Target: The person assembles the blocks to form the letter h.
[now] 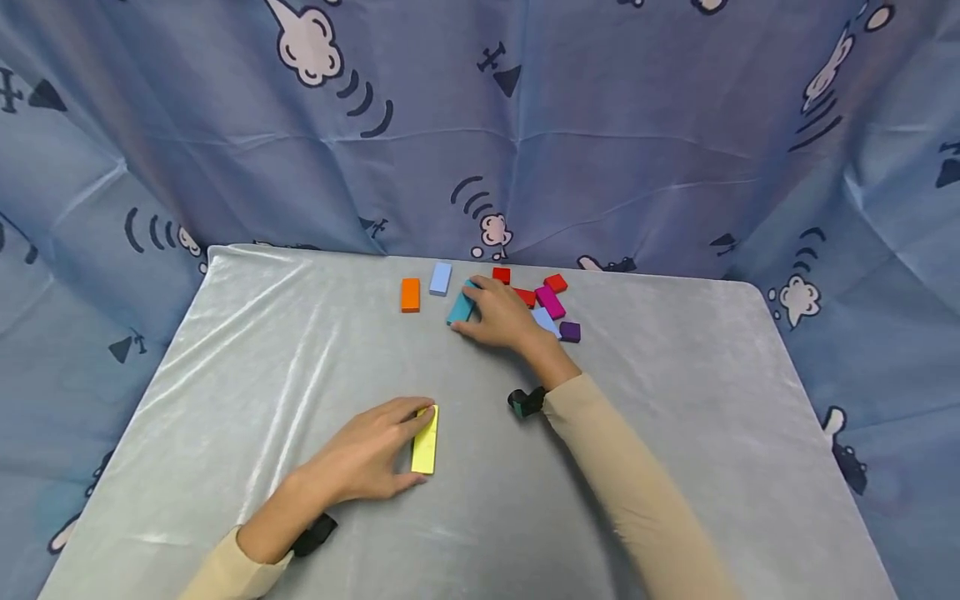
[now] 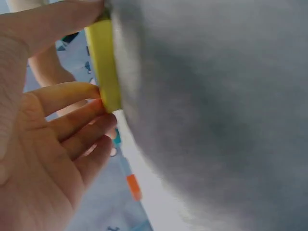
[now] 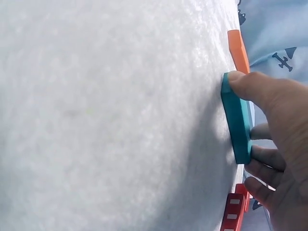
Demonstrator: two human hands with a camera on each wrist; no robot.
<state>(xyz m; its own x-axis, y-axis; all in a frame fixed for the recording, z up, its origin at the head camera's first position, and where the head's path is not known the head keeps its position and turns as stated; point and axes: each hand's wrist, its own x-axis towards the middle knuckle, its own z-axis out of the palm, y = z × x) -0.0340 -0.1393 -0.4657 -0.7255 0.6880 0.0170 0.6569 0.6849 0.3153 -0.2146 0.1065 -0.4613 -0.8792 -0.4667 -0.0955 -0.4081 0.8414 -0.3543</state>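
While the left hand (image 1: 375,454) is pinching the yellow block (image 1: 425,442) by its two ends, that block's long axis is pointing toward the far edge of the table (image 1: 675,375). Beyond it and slightly right, nearer that edge, the right hand (image 1: 501,317) is gripping the teal block (image 1: 461,308) by its ends, this one's length slanting more rightward.

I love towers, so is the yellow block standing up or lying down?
Lying down: the yellow block stretches lengthwise along the grey tablecloth.
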